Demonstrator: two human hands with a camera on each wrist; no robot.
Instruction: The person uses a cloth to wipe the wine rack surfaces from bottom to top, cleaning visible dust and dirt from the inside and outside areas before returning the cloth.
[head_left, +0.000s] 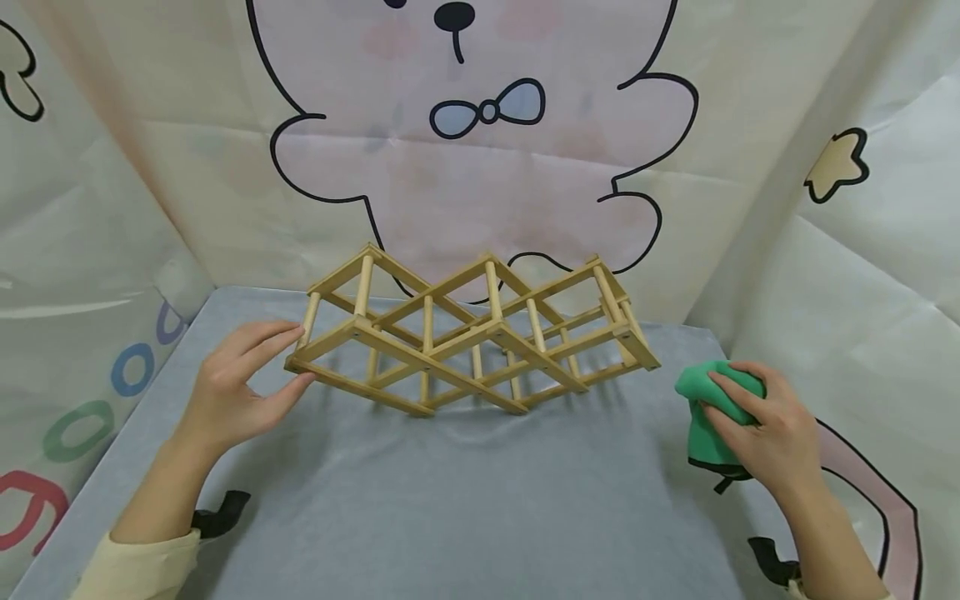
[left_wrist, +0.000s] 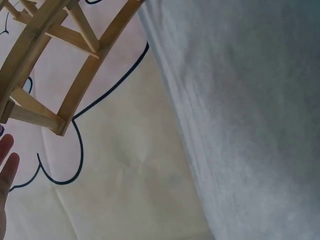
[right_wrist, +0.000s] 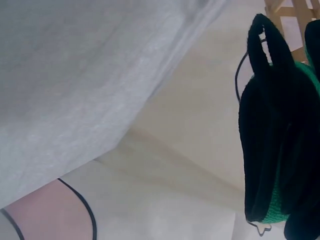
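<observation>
A wooden lattice rack point(head_left: 427, 367) of crossed slats and round dowels stands spread out toward the back of the table. My left hand point(head_left: 240, 379) pinches its left end, fingertips by the end dowel and thumb at the lower slat. In the left wrist view the rack point(left_wrist: 80, 95) fills the upper left, with fingertips point(left_wrist: 9, 172) just below it. On the right, my right hand point(head_left: 776, 425) holds a bunched green cloth point(head_left: 712, 417) with black edging, off the rack's right end. The right wrist view shows the cloth's dark edge and loop point(right_wrist: 270, 110).
A grey-blue cloth covers the table point(head_left: 480, 508). Printed fabric walls point(head_left: 187, 167) enclose the back and both sides, with a large cartoon animal on the back one. Black straps point(head_left: 221, 514) hang by both wrists.
</observation>
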